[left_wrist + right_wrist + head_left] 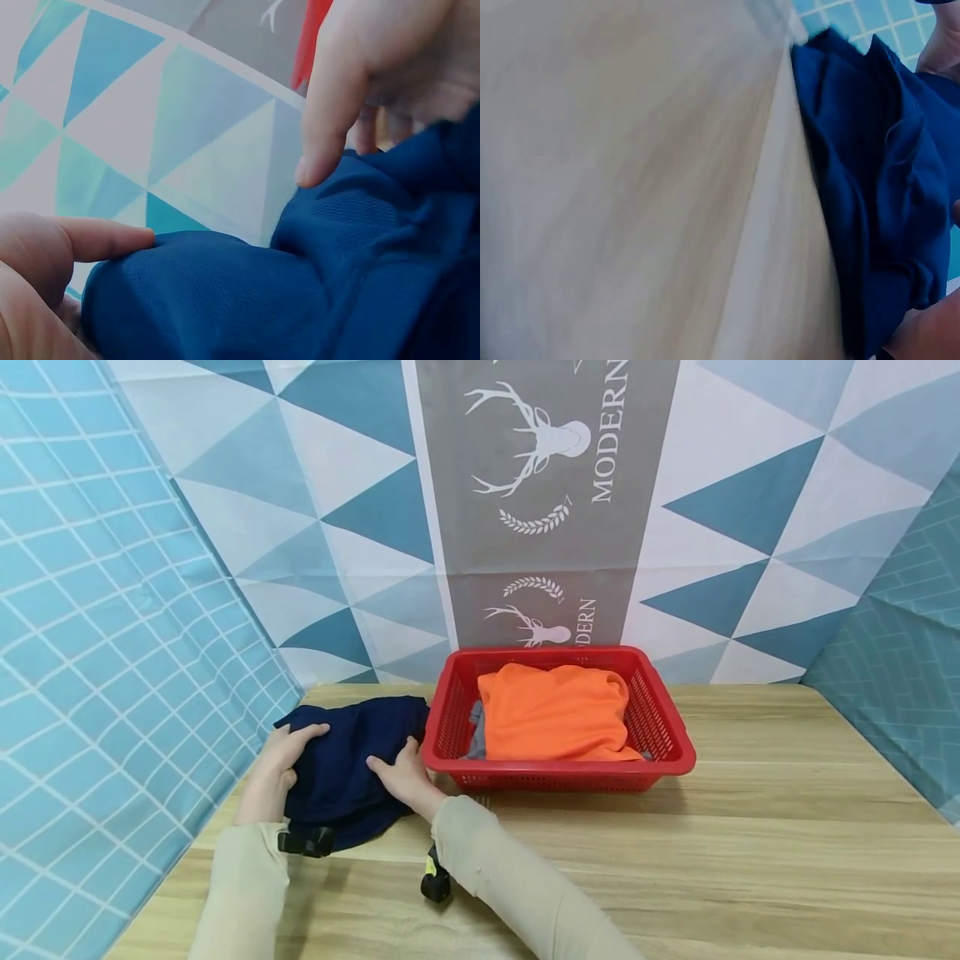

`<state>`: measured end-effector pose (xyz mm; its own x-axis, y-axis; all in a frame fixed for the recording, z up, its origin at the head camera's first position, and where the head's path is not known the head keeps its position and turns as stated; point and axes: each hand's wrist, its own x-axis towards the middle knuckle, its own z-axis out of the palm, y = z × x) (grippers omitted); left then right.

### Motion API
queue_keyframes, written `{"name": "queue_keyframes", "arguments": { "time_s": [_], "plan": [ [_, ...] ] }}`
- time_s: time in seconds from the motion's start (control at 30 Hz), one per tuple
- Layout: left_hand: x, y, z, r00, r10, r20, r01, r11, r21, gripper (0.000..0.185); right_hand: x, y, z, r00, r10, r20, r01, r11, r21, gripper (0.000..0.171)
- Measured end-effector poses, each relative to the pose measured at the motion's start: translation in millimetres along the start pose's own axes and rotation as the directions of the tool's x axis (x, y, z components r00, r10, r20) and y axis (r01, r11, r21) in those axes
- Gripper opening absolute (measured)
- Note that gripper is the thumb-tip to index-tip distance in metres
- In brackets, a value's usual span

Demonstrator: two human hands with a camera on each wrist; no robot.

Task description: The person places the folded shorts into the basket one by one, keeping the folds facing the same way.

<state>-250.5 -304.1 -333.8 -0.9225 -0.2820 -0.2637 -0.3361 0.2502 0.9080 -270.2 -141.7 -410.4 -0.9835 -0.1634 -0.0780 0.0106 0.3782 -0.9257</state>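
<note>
Just left of the red basket (pixel 558 772), on the wooden table (pixel 750 843), lies a bunched navy garment (pixel 352 760), and both hands are on it. The left hand (pixel 281 760) is at the garment's far side from the basket, its fingers curled over the cloth edge and gripping it; the left wrist view shows a thumb (pixel 97 238) lying against the navy fabric (pixel 225 300). The right hand (pixel 401 777) rests on the side nearest the basket, just beside the red wall, with its fingers laid fairly flat and pressing the cloth rather than pinching it, as far as the head view shows; the right wrist view shows only folds of the garment (pixel 870 210) against the tabletop (pixel 630 187), so the finger pose cannot be confirmed there. Inside the basket sits an orange garment (pixel 555 710) on top of something grey (pixel 475 727) at its left edge. The navy cloth is soft and loosely heaped, so it would likely sag and lose its shape if lifted by one edge alone. Because the right hand only presses, the fabric could slide out from under it while the left hand pulls. The garment also lies close to the table's left edge, so a careless tug away from the basket could drag part of it off; a tug toward the basket could snag the rim and shift it
</note>
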Motion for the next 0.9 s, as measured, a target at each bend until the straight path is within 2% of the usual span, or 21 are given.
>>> {"name": "queue_keyframes", "arguments": {
  "time_s": [0.1, 0.2, 0.37, 0.53, 0.67, 0.9],
  "plan": [
    [-4.0, 3.3, -0.2, 1.0, 0.0, 0.001, 0.0, 1.0, -0.014, 0.078, -1.9, -1.0, 2.2, 0.999, 0.053, 0.008, -0.054, 0.983, 0.177, 0.086],
    [-8.0, 6.5, -1.4, 1.0, 0.006, 0.017, -0.006, 1.0, -0.027, 0.078, -3.3, -2.7, 3.0, 0.995, 0.098, 0.032, -0.103, 0.953, 0.286, 0.089],
    [-14.2, 11.7, -4.0, 0.999, 0.05, 0.017, -0.049, 0.999, -0.024, 0.076, -6.8, -6.3, 3.2, 0.988, 0.152, 0.036, -0.153, 0.903, 0.4, 0.088],
    [-23.3, 18.0, -5.8, 0.997, 0.083, -0.006, -0.083, 0.996, -0.036, 0.06, -11.1, -11.0, 3.4, 0.981, 0.192, 0.039, -0.185, 0.846, 0.501, 0.081],
    [-31.8, 22.8, -6.8, 0.994, 0.102, -0.029, -0.103, 0.994, -0.038, 0.043, -13.9, -17.0, 4.5, 0.98, 0.19, 0.05, -0.187, 0.822, 0.538, 0.07],
    [-47.1, 27.5, -12.9, 0.984, 0.168, -0.051, -0.173, 0.977, -0.124, 0.03, -19.4, -29.8, 5.2, 0.978, 0.158, 0.135, -0.208, 0.729, 0.652, 0.067]
  ]
}}
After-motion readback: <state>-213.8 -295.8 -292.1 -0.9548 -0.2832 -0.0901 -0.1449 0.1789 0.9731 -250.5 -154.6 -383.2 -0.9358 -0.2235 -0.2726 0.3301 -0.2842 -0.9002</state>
